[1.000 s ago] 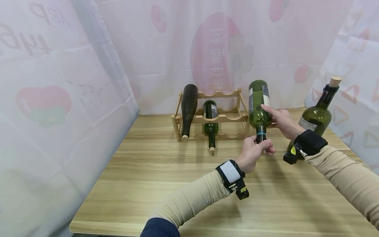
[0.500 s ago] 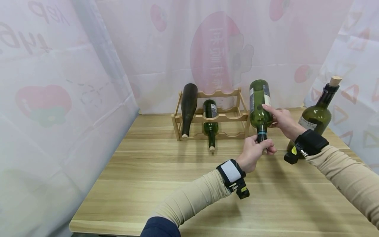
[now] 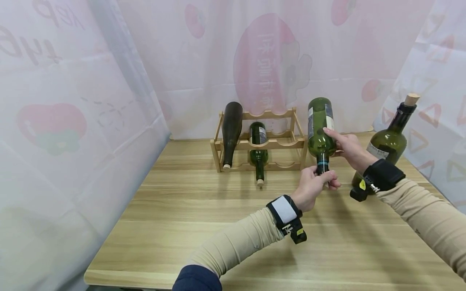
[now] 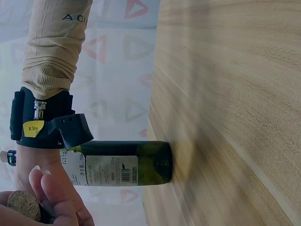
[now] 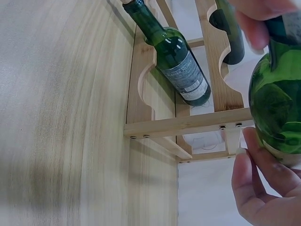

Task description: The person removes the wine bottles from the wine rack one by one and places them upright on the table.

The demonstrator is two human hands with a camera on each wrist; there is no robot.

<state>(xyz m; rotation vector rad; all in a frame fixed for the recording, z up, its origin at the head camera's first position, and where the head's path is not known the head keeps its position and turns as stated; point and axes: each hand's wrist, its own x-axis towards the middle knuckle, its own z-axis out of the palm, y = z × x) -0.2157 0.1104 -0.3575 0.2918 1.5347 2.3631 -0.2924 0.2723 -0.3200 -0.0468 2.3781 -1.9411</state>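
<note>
A green wine bottle (image 3: pixel 318 121) is held in both hands at the right end of the wooden rack (image 3: pixel 276 144), its base up and its neck pointing down toward me. My left hand (image 3: pixel 309 186) grips the neck near the cork (image 4: pixel 23 205). With thumb and fingers my right hand (image 3: pixel 349 150) holds the body from the right side; the right wrist view shows its fingers (image 5: pixel 270 176) under the glass. In the rack, a dark bottle (image 3: pixel 231 125) lies on the upper tier and another green bottle (image 3: pixel 259 141) on the lower tier, corks facing me.
Behind my right wrist a large corked green bottle (image 3: pixel 388 141) stands upright on the wooden table (image 3: pixel 174 226). Printed curtains (image 3: pixel 211 64) enclose the back and both sides. The table's front edge runs along the bottom left.
Both hands and the held bottle have shifted very slightly to the right. The grip looks the same, and the bottles in the rack stay in their places.
</note>
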